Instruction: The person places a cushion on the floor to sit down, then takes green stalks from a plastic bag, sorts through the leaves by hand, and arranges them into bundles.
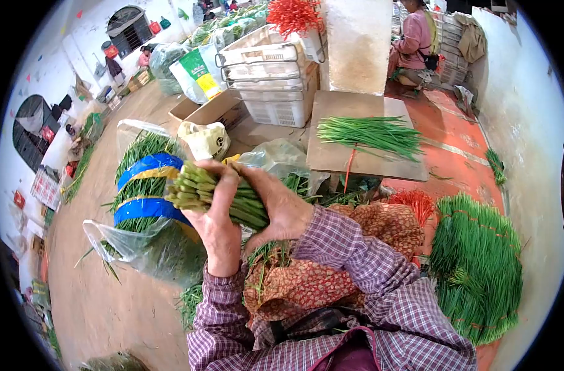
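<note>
Both hands are closed around a thick bunch of green stems (248,207), held up in front of me with its pale cut ends pointing left. My left hand (217,226) wraps it near the cut ends, thumb across the top. On its right side, my right hand (279,204) grips the same bunch. Beyond my hands, loose green stalks (371,135) lie on a flat board (331,162), with a red tie (351,166) hanging over its front edge. Patterned red cloth (313,281) covers my lap.
Tied green bunches (476,266) are stacked at right, near red ties (415,204). At left sits a plastic-wrapped bale of greens (147,185) with blue bands. White crates (272,105) and a cardboard box (217,112) stand ahead. Another person (415,37) sits at upper right.
</note>
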`<state>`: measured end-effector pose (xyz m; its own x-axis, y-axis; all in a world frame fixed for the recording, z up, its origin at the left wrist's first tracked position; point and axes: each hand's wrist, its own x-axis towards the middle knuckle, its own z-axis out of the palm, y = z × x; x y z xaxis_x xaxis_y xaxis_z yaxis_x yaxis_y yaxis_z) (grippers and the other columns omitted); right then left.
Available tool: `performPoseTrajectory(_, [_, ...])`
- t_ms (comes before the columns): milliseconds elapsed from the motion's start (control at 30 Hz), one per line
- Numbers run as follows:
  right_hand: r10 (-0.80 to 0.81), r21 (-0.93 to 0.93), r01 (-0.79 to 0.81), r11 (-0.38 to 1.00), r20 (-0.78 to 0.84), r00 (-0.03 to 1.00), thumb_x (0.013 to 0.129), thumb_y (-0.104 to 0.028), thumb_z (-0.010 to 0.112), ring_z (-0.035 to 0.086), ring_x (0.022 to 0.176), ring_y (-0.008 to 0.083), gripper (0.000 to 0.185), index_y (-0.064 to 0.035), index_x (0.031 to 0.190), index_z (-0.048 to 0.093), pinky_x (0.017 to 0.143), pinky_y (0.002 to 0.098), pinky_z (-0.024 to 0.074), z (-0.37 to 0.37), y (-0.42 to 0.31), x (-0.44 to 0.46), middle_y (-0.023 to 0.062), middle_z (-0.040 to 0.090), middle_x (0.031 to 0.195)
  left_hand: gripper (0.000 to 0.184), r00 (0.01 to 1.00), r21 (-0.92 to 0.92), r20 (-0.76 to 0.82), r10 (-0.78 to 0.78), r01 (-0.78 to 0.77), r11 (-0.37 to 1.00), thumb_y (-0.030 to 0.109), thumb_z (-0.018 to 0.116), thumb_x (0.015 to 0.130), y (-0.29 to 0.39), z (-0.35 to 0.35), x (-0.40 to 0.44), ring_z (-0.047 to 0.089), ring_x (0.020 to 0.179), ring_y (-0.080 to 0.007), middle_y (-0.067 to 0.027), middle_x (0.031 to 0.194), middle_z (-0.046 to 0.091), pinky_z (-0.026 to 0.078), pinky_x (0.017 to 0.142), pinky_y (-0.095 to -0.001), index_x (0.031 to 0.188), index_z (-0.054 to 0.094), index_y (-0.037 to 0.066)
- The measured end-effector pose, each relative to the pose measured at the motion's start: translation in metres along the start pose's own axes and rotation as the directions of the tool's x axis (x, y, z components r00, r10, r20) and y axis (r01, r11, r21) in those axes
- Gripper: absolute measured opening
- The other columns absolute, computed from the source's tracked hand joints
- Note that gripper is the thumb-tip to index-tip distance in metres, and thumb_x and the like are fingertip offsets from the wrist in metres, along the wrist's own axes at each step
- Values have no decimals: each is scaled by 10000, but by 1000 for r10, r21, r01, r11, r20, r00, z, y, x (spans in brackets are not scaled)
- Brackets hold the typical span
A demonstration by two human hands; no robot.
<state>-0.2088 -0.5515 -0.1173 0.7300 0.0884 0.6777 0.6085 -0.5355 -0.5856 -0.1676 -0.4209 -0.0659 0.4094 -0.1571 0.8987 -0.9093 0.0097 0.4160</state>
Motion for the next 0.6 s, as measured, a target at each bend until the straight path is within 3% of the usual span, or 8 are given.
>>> performPoseTrajectory(33, [22, -126, -24, 992, -16, 1000, 520, -462, 869, 428, 1235, 351, 1204, -60, 1435, 198, 1047, 479, 359, -13, -8, 4, 226, 380, 1374, 162, 907, -572, 39, -419, 364, 735, 22, 609, 793, 11, 14, 10, 537, 859, -164, -72, 877, 550, 429, 823, -303, 939, 537, 23])
performPoseTrajectory(67, [27, -130, -29, 991, -22, 999, 520, -462, 869, 428, 1235, 351, 1204, -60, 1435, 198, 1047, 479, 359, -26, -8, 3, 226, 380, 1374, 206, 897, -778, 112, -427, 346, 524, 39, 591, 799, 12, 29, 14, 537, 858, -168, -58, 883, 553, 441, 818, -311, 988, 511, 44])
performPoseTrajectory(133, [109, -368, -138, 920, -99, 989, 547, -320, 866, 571, 1049, 325, 1081, -96, 1413, 260, 914, 460, 475, -63, -1, -3, 183, 538, 1215, 238, 843, -863, 197, -500, 391, 319, 49, 590, 799, 13, 63, 20, 539, 848, -160, -49, 890, 555, 451, 823, -326, 1015, 491, 64])
performPoseTrajectory(200, [18, -502, -95, 860, -156, 988, 577, -222, 847, 645, 831, 282, 985, -142, 1403, 316, 754, 398, 546, -104, 5, -12, 131, 637, 1007, 242, 809, -916, 303, -504, 393, 80, 90, 602, 818, 8, 102, 22, 571, 927, -183, -45, 918, 574, 464, 881, -352, 1038, 503, 82])
performPoseTrajectory(267, [-56, -705, -52, 707, -129, 990, 612, -159, 816, 645, 700, 237, 863, -154, 1366, 397, 627, 355, 552, -149, 19, -23, 90, 659, 905, 242, 738, -899, 423, -525, 413, -144, 125, 620, 841, 4, 137, 26, 570, 961, -216, -64, 940, 595, 440, 950, -378, 1066, 541, 83])
performPoseTrajectory(367, [62, -886, -135, 443, -120, 991, 601, -159, 821, 623, 649, 219, 815, -199, 1330, 459, 577, 368, 527, -210, 40, -44, 78, 652, 865, 114, 721, -874, 483, -498, 362, -323, 145, 611, 879, -32, 179, 40, 604, 948, -243, -55, 915, 644, 455, 962, -398, 969, 602, 76])
performPoseTrajectory(467, [122, -904, -180, 389, -143, 982, 569, -137, 836, 625, 676, 247, 859, -234, 1332, 453, 589, 375, 518, -248, 71, -63, 81, 628, 826, 85, 691, -898, 437, -576, 377, -228, 138, 645, 859, -105, 198, 31, 612, 946, -214, -44, 851, 655, 471, 952, -391, 906, 621, 71])
performPoseTrajectory(600, [211, -912, -179, 368, -105, 972, 604, -211, 827, 631, 707, 257, 828, -230, 1336, 439, 613, 372, 519, -269, 149, -83, 66, 627, 840, 109, 578, -852, 350, -737, 524, 6, 137, 627, 862, -167, 158, -17, 570, 754, -147, -37, 794, 615, 477, 910, -360, 934, 597, 61])
